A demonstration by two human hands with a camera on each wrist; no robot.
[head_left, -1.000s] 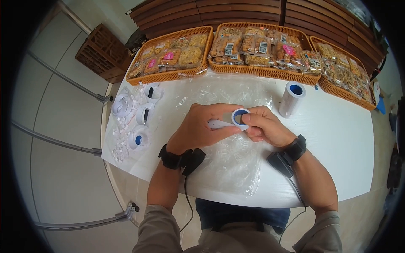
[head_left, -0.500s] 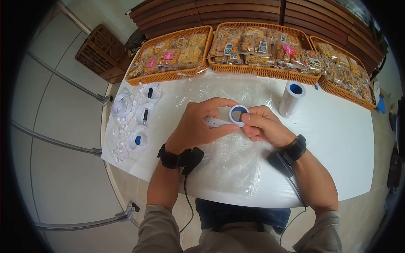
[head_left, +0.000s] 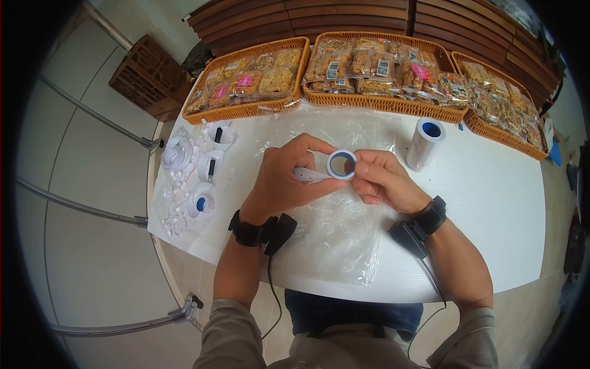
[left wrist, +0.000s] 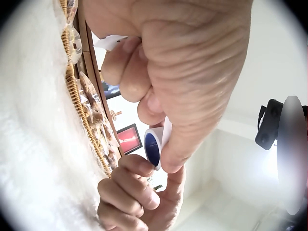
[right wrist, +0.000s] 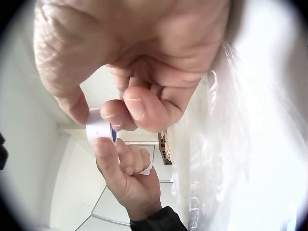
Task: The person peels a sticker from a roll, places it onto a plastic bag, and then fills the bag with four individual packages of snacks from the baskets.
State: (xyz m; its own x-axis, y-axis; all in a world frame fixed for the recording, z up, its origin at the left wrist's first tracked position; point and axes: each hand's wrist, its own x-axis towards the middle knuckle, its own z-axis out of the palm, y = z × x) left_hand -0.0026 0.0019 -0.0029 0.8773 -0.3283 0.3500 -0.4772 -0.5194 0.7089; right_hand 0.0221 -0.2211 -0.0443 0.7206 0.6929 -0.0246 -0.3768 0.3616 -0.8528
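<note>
Both hands meet over the middle of the table at a small white label roll (head_left: pixel 332 176) with a blue core, its round opening facing up in the head view. My left hand (head_left: pixel 279 175) pinches the roll between thumb and forefinger, and a loose white strip (head_left: pixel 307 174) with small dark marks runs back into its curled fingers. On the other side, my right hand (head_left: pixel 393 178) pinches the roll's right edge with thumb and forefinger. The right wrist view shows the roll (right wrist: pixel 97 126) between the two thumbs (right wrist: pixel 105 148). In the left wrist view the blue core (left wrist: pixel 152 147) shows.
Clear plastic sheeting (head_left: pixel 332 240) covers the table under the hands. A taller white roll (head_left: pixel 424 150) stands at right. Unwound strips (head_left: pixel 178 154), paper scraps (head_left: pixel 175 221) and black pens (head_left: pixel 212 169) lie at left. Wicker baskets (head_left: pixel 246 112) of packaged snacks line the back.
The roll and my left hand have shifted slightly left and away from the body. My right thumb has slid from over the core opening to the roll's right edge.
</note>
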